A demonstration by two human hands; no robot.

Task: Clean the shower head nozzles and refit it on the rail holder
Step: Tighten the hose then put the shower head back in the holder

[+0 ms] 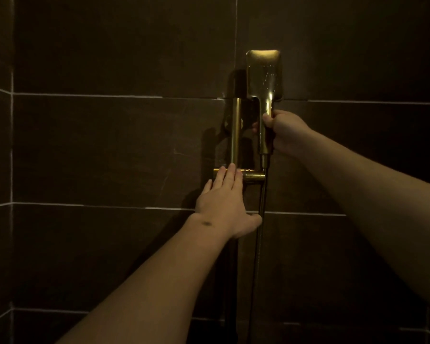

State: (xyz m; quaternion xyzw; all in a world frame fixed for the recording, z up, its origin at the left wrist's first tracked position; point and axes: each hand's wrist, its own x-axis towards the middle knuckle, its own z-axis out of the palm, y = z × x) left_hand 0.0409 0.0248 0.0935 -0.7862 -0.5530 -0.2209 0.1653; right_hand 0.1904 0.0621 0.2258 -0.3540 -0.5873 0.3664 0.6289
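Shower head: rectangular brass-coloured metal shower head (263, 74), upright, nozzle face toward the camera, water droplets or nozzle dots visible on its right half. Its handle runs straight down into the right hand.
Position of shower head: raised above the holder, just right of the rail's upper end, in front of the wall; not seated in the holder.
Right hand: right hand (284, 132) grips the shower head handle, thumb across the front, fingers wrapped behind; fingertips partly hidden by the handle.
Left hand: left hand (227, 202) lies flat with fingers straight and close together, fingertips pressing on the holder where it meets the rail; thumb spread out to the right, near the hose.
Holder: short horizontal brass-coloured metal holder bar (252, 175), fixed across the rail below the shower head handle.
Rail: vertical brass-coloured metal rail (236, 130), mounted on the wall; lower part hidden behind the left hand.
Hose: dark flexible metal hose (258, 234), hangs from the handle's base, passes the holder's right end, continues to the bottom edge of view.
Wall: dark brown rectangular tiles (109, 150) with pale grout lines.
Lighting: dim; fine detail of the nozzles cannot be judged.
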